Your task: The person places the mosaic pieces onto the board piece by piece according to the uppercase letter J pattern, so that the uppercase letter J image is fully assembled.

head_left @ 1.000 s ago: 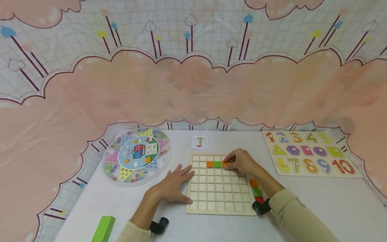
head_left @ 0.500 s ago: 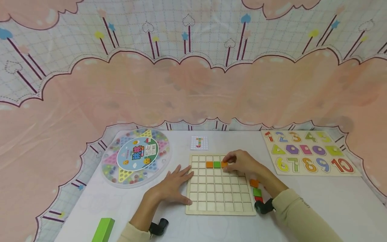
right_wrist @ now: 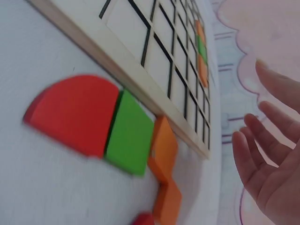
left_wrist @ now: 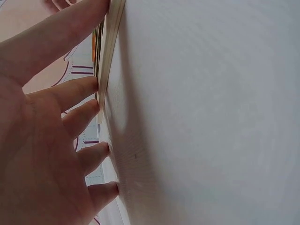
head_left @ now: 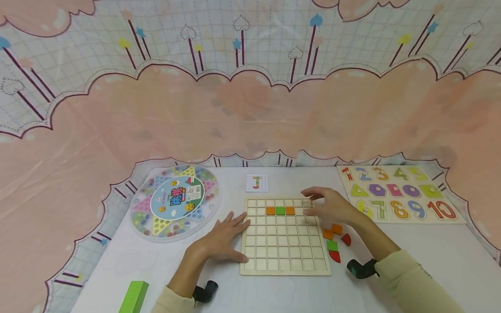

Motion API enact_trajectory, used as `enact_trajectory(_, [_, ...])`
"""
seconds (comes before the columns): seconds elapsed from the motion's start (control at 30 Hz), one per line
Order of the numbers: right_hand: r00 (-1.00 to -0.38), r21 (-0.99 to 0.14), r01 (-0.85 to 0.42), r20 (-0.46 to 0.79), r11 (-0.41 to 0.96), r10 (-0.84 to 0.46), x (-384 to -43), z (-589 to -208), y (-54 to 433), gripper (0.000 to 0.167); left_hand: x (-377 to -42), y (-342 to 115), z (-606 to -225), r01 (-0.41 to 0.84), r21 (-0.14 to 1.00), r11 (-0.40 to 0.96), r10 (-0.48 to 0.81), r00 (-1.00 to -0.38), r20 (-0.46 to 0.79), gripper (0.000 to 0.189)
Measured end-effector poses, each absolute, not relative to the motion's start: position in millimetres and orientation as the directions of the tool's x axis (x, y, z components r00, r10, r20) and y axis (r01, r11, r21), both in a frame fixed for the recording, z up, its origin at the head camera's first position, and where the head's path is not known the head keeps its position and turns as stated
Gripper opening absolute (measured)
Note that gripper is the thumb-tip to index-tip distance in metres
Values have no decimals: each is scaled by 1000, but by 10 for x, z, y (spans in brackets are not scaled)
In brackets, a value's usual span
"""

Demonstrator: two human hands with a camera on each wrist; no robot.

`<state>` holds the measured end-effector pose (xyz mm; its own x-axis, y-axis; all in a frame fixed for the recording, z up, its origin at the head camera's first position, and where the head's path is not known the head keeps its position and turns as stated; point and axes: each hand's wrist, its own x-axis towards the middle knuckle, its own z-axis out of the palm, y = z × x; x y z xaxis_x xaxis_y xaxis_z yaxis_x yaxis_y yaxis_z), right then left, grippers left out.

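Observation:
A wooden grid board (head_left: 285,252) lies on the white table, with an orange tile (head_left: 270,211), a green tile (head_left: 280,211) and another orange tile (head_left: 289,211) set side by side in its second row. My left hand (head_left: 219,239) is spread, its thumb and fingertips touching the board's left edge. Over the upper right corner hovers my right hand (head_left: 330,206), fingers loosely bent and nothing between them. Beside the board's right edge lie loose orange squares (head_left: 337,228), a green square (head_left: 332,246) and red quarter-round pieces (head_left: 334,256), seen large in the right wrist view.
Behind the board lies a small pattern card (head_left: 256,183). A round marble game box (head_left: 176,202) is at the back left, and a number puzzle board (head_left: 399,195) at the back right. A green block (head_left: 134,296) lies at the front left.
My right hand has let go of the right-hand orange tile and moved right, away from it. The loose pieces beside the board are more exposed. My left hand stays in place.

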<state>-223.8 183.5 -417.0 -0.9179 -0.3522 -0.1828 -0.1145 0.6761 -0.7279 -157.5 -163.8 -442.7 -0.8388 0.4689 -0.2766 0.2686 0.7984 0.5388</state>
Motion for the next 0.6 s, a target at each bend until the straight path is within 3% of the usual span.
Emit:
enact_trajectory(0.27, [-929, -726, -151, -127, 671, -347, -2089, -4126, 2115, 56, -1580, -1648, -4434, 256, 532, 807, 453, -846, -281, 100])
enact_trajectory(0.6, [-936, -726, -107, -156, 679, -314, -1871, -4230, 2419, 56, -1564, -1652, -4417, 263, 557, 788, 471, -840, -270, 99])
